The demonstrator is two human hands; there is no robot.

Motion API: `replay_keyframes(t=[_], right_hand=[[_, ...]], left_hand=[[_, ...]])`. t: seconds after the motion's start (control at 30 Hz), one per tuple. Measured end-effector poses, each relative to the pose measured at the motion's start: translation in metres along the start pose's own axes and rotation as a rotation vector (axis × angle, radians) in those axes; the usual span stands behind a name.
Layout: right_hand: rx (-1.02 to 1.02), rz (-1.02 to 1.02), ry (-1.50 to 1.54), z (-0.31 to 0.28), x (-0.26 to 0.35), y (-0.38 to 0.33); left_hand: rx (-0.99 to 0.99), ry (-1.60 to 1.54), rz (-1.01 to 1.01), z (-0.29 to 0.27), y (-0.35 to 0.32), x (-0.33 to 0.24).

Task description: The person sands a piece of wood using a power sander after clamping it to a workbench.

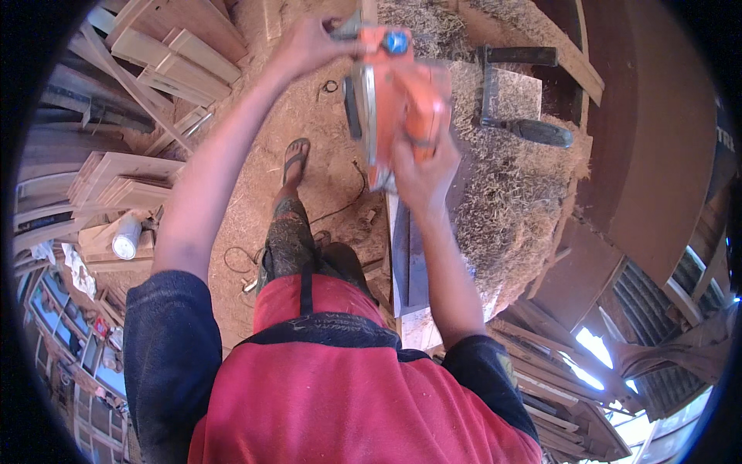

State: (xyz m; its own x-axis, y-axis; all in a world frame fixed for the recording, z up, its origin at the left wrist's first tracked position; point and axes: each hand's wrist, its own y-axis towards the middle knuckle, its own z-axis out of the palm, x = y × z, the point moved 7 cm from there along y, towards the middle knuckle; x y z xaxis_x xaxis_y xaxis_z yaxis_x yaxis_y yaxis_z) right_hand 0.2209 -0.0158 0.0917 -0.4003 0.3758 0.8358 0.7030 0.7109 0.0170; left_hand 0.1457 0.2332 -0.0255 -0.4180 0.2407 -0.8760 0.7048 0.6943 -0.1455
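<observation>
On my feed, the orange electric hand planer (389, 97) sits left of the wood shavings (510, 205), long axis pointing away from the wearer, blue knob (396, 42) foremost. I see the right hand (423, 172) gripping its handle; the left hand (311, 48) meets its front, finger spread unclear. Pale lettering marks the dark collar (328, 331).

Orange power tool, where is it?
Upper centre of the head view: the orange power tool is gripped by the right hand, left of the wood shavings.
</observation>
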Motion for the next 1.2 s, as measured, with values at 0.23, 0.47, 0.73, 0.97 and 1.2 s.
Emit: replay_keyframes(t=[0.23, 0.47, 0.73, 0.97, 1.2], right_hand=[[-0.025, -0.059, -0.017, 0.026, -0.014, 0.056], [-0.003, 0.087, -0.113, -0.088, -0.034, -0.202], [0.083, 0.486, -0.125, -0.198, -0.127, -0.533], [0.093, 0.355, -0.137, -0.181, -0.112, -0.489], [0.084, 0.377, 0.055, -0.134, -0.105, -0.374]], left_hand=[[-0.051, -0.306, 0.018, -0.017, 0.038, 0.005], [0.036, -0.119, 0.098, 0.104, -0.210, -0.026], [0.054, -0.022, -0.099, 0.218, -0.521, -0.075], [0.062, -0.053, -0.147, 0.207, -0.488, -0.069], [-0.030, -0.031, -0.092, 0.153, -0.371, -0.059]])
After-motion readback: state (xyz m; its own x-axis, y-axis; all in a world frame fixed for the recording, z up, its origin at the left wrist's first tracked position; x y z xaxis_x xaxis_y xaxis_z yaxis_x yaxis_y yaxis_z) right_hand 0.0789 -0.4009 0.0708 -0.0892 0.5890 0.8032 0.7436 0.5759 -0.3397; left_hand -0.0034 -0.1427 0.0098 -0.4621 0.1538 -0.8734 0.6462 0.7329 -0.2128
